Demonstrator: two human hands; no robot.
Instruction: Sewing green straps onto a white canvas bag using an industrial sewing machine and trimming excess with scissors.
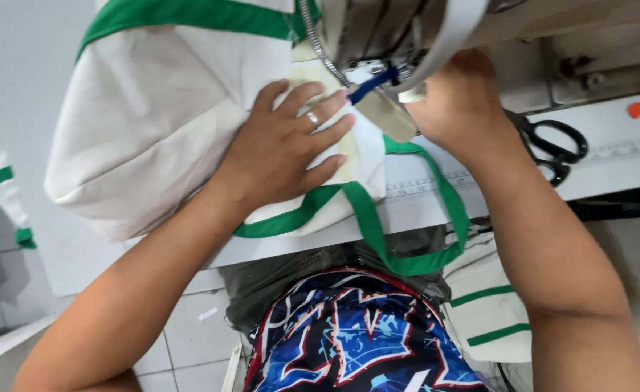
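Note:
A cream canvas bag (145, 123) with green trim lies on the white sewing table (421, 207). My left hand (287, 141), a ring on one finger, presses flat on the bag with fingers spread, just left of the sewing machine head (385, 36). My right hand (461, 98) reaches under the machine head, its fingers hidden behind the machine, touching the fabric near the needle area. A green strap handle (443, 218) loops off the table edge toward my lap.
Black scissors (552, 145) lie on the table to the right of my right hand. A small orange piece (636, 109) sits further right. More cream bags with green trim (490, 312) hang below the table at right, another at far left (4, 189).

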